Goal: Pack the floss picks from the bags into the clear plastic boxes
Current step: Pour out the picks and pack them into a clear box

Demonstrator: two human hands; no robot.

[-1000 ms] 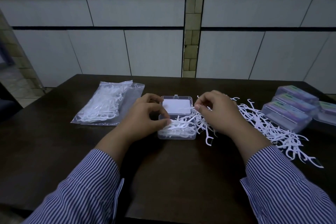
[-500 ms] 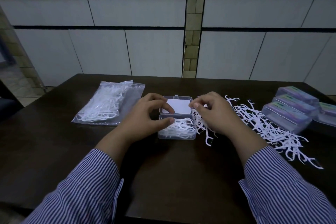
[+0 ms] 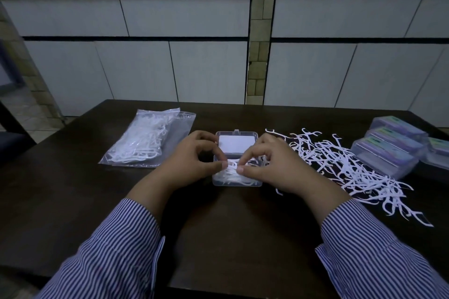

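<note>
Dark wooden table [image 3: 73, 201] fills the view. Left hand [image 3: 194, 165] and right hand [image 3: 269, 167] meet over the open clear box [image 3: 237, 183], curled fingertips pinching floss picks [image 3: 230, 170] into it. Light, springy and tangle-prone, they seem best gripped by the handles. Loose picks [image 3: 340, 165] lie right, 1 bag [image 3: 145, 143] left, filled boxes [image 3: 388, 150] far right.

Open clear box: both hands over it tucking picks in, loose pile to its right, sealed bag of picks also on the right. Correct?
Not quite. The head view shows the bag of picks lying to the left of the open clear box, not the right. The rest holds: the left hand and right hand are over the box pinching picks, and the loose pile lies to its right.
</note>
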